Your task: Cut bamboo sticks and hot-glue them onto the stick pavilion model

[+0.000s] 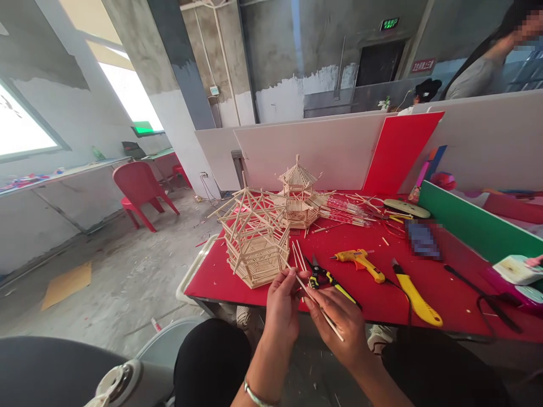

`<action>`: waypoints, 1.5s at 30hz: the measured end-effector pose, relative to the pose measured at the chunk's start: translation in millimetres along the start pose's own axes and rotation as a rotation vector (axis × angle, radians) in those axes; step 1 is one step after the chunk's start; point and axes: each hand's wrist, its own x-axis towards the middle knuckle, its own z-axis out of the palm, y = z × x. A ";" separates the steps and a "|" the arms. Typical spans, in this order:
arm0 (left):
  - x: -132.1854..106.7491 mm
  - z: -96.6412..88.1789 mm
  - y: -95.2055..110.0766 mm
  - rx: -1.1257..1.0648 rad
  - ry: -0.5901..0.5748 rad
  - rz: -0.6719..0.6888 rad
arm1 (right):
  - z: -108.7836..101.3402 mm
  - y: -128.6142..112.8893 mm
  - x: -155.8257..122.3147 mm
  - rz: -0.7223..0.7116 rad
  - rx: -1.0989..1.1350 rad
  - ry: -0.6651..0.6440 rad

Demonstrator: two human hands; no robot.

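Observation:
My left hand (pixel 280 308) and my right hand (pixel 339 322) meet at the near edge of the red table (pixel 382 294). Both pinch a thin wooden stick (pixel 322 311) that slants down to the right. Just beyond the left hand stands a hexagonal stick-built structure (pixel 254 237) with a spoked roof frame. Behind it stands a smaller stick pagoda (pixel 298 195). A few loose sticks (pixel 298 254) lie beside the structure.
Black-and-yellow cutters (pixel 324 280), a yellow glue gun (pixel 360 263) and a yellow utility knife (pixel 416 297) lie on the table. Red (pixel 396 152) and green (pixel 470 223) boards and white partitions stand behind. A red chair (pixel 139 189) sits at left. Another person (pixel 487 62) is at far right.

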 end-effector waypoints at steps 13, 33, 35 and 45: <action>9.4 1.1 5.7 -0.051 0.036 0.018 | 1.1 -3.5 5.3 0.004 0.096 0.002; 18.3 3.6 8.1 -0.094 0.068 0.005 | -0.1 4.7 10.5 0.015 0.142 0.042; 18.5 4.0 7.9 -0.099 0.069 0.004 | -0.1 4.4 11.1 0.020 0.152 0.042; 16.8 11.5 10.9 -0.140 0.088 -0.015 | -1.1 2.5 16.4 0.001 0.100 0.053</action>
